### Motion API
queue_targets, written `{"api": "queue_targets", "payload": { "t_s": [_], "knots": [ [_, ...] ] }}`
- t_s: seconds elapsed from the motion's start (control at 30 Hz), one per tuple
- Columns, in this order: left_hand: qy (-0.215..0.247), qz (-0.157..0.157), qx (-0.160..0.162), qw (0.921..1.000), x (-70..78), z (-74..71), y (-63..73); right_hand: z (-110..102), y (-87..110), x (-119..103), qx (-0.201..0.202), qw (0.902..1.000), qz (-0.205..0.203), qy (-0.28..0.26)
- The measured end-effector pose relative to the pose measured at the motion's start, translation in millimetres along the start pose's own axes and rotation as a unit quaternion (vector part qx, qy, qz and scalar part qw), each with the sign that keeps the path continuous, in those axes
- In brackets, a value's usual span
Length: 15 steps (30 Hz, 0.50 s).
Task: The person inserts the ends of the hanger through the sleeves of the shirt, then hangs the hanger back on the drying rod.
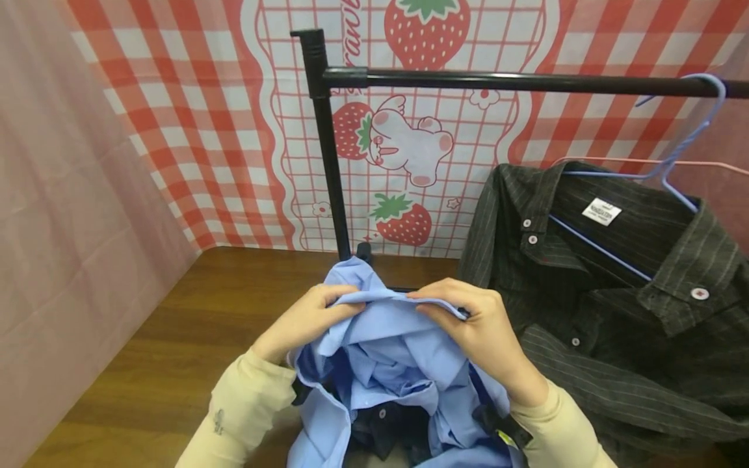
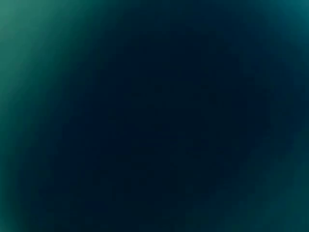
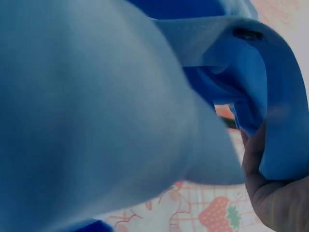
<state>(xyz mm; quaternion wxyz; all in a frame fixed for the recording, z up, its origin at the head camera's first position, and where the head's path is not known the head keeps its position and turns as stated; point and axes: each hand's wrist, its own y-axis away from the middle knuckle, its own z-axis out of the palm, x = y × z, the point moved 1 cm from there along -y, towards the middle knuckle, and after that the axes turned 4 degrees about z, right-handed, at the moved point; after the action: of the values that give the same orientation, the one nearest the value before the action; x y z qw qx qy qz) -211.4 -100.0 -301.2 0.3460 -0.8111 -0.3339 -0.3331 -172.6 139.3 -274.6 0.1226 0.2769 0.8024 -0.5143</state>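
A light blue shirt (image 1: 392,364) is bunched up in front of me over the wooden table. My left hand (image 1: 310,318) grips its upper edge from the left, fingers curled over the fabric. My right hand (image 1: 474,325) pinches the same edge from the right. In the right wrist view the blue shirt (image 3: 120,111) fills most of the frame, with part of the right hand (image 3: 275,193) at the lower right. The left wrist view is dark and shows nothing clear.
A black clothes rack (image 1: 328,143) stands behind the shirt, its bar running right. A dark striped shirt (image 1: 614,292) on a light blue hanger (image 1: 690,143) hangs from the bar at right. A strawberry-print checked backdrop (image 1: 193,117) is behind; the wooden table (image 1: 175,344) lies to the left.
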Motion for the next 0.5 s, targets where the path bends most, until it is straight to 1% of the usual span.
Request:
{"api": "queue_targets", "payload": {
  "t_s": [0.03, 0.1, 0.13, 0.2, 0.27, 0.33, 0.4, 0.43, 0.47, 0.5],
  "knots": [
    [0.020, -0.013, -0.004, 0.9997, -6.3, -1.1, -1.4, -0.6, 0.0, 1.7, 0.002, 0.9999, -0.004, -0.016],
    [0.048, -0.041, 0.000, 0.9980, -18.3, -2.4, -3.6, -1.7, 0.0, 4.4, 0.003, 0.9991, -0.006, -0.041],
    [0.051, -0.054, 0.005, 0.9972, -23.8, -2.7, -4.4, -2.1, 0.4, 5.7, 0.006, 0.9990, -0.003, -0.045],
    [0.043, -0.085, 0.011, 0.9954, -34.5, -2.2, -5.9, -2.7, 1.2, 8.4, 0.015, 0.9996, 0.008, -0.024],
    [0.014, -0.109, 0.003, 0.9940, -44.5, -0.2, -7.3, -2.3, 2.0, 11.8, 0.027, 0.9992, 0.017, 0.022],
    [-0.010, -0.124, -0.012, 0.9921, -53.7, 2.9, -7.9, 0.0, 3.4, 15.8, 0.040, 0.9953, 0.015, 0.087],
    [-0.020, -0.133, -0.026, 0.9906, -59.9, 6.5, -7.6, 3.6, 4.4, 18.7, 0.048, 0.9873, -0.013, 0.151],
    [-0.019, -0.137, -0.028, 0.9900, -61.7, 8.1, -7.3, 5.7, 5.0, 19.7, 0.046, 0.9831, -0.034, 0.174],
    [-0.013, -0.140, -0.027, 0.9898, -62.8, 9.6, -7.0, 7.8, 5.6, 20.2, 0.039, 0.9791, -0.058, 0.191],
    [-0.004, -0.142, -0.024, 0.9896, -63.3, 10.9, -6.8, 9.9, 6.3, 20.3, 0.023, 0.9755, -0.082, 0.203]
  ]
}}
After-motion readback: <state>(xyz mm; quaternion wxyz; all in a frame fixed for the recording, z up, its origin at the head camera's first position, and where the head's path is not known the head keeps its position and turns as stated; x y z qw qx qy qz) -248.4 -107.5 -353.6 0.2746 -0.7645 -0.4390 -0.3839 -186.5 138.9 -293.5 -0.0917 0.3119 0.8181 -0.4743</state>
